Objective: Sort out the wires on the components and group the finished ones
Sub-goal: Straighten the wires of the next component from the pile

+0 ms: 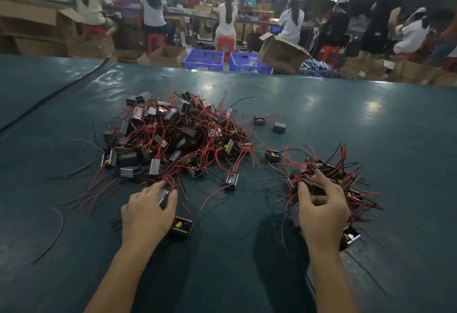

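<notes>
Component (163, 195) clasped in left grip (147, 213), right grip (321, 210) pinching red wire (298, 175) over smaller group (324, 166)

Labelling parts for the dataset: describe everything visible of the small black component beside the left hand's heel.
The component is a small black housing, plastic-looking, lying open side up on the green table mat. Inside show a yellow part and a blue one. Its left end is hidden by the left hand, so contact cannot be judged. A thin red wire seems to rise from it. It lies apart from the large pile.
</notes>
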Action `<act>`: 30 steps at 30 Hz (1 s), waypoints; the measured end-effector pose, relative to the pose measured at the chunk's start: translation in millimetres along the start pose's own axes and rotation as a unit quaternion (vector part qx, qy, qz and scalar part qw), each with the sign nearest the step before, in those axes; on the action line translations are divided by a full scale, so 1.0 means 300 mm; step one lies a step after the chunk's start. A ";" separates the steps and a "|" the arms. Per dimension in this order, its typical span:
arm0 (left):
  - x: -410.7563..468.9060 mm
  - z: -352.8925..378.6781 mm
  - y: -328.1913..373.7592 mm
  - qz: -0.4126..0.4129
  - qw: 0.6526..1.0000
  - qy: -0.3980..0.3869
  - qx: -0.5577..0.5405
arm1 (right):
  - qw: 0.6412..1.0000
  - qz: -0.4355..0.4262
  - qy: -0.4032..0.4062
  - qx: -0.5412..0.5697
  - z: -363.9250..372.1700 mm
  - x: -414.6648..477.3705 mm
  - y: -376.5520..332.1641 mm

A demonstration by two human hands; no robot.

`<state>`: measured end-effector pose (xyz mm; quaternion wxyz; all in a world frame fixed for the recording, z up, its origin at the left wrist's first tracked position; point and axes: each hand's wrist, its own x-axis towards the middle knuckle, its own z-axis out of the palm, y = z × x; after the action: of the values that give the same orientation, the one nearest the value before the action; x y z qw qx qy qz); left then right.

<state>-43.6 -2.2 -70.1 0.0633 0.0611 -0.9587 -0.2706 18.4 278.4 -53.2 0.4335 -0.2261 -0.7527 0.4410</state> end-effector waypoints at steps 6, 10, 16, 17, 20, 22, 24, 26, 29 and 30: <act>-0.021 -0.023 0.016 0.013 0.997 0.018 -0.075 | 0.978 -0.187 -0.055 0.080 0.064 -0.153 -0.124; -0.019 -0.021 0.013 -0.005 0.985 -0.004 -0.171 | 0.935 -0.235 -0.267 0.002 0.162 -0.318 -0.177; 0.000 0.008 -0.003 -0.004 0.980 -0.007 -0.201 | 0.883 -0.289 -0.350 -0.118 0.216 -0.385 -0.159; 0.006 0.014 -0.011 -0.004 0.978 -0.006 -0.208 | 0.882 -0.293 -0.349 -0.118 0.212 -0.383 -0.156; 0.020 0.015 -0.023 0.008 0.975 -0.004 -0.222 | 0.875 -0.301 -0.359 -0.124 0.202 -0.390 -0.151; 0.025 0.016 -0.029 0.015 0.974 -0.004 -0.227 | 0.865 -0.308 -0.371 -0.138 0.201 -0.408 -0.157; 0.028 0.019 -0.034 0.016 0.973 0.003 -0.232 | 0.853 -0.338 -0.362 -0.167 0.213 -0.424 -0.166; 0.029 0.018 -0.042 0.014 0.971 0.013 -0.238 | 0.854 -0.358 -0.340 -0.162 0.229 -0.428 -0.168; 0.029 0.000 -0.044 0.004 0.966 0.031 -0.258 | 0.897 -0.315 -0.297 -0.091 0.224 -0.401 -0.160; 0.030 -0.006 -0.045 0.000 0.963 0.038 -0.266 | 0.921 -0.258 -0.288 -0.039 0.216 -0.386 -0.157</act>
<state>-50.9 -15.9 -74.8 0.1134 0.0517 -0.8491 -0.5133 25.5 140.3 -80.4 0.2872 0.0958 -0.8940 0.3302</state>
